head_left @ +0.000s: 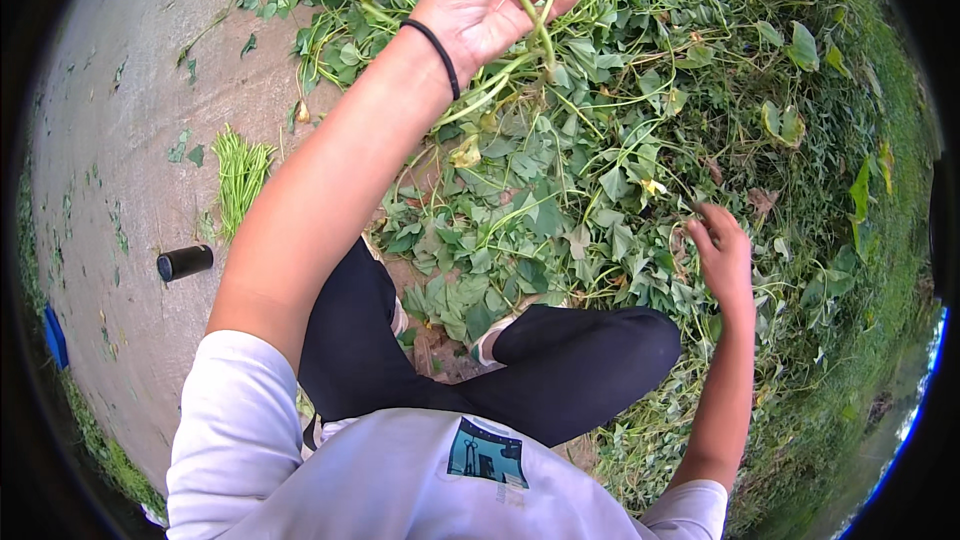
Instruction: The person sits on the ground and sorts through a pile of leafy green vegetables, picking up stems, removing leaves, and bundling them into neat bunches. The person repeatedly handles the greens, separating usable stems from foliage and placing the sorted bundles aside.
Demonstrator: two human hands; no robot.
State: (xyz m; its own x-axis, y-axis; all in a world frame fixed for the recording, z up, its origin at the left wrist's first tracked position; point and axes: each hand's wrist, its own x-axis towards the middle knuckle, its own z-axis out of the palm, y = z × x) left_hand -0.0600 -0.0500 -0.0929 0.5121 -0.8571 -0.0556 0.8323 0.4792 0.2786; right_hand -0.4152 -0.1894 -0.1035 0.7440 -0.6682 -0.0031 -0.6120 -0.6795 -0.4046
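Observation:
Stretched far forward, my left hand [480, 10] has its palm turned up and its fingers bent round a thick green vine stem [537, 20]. Thinner stalks branch off that stem into the leafy heap [540, 210]. On the right, my right hand [724, 252] hovers over the leaves near my knee. Its fingers are curled with the thumb close to them; what they hold, if anything, is too small to make out. The heap is a tangle of green vines, broad leaves and a few yellowed ones.
A bundle of cut green stalks [240, 180] lies on the concrete [120, 140] to the left, with a black cylinder [185, 262] near it. A blue object [54, 338] shows at the far left. My bent legs [590, 360] border the heap; grass [890, 270] runs along the right.

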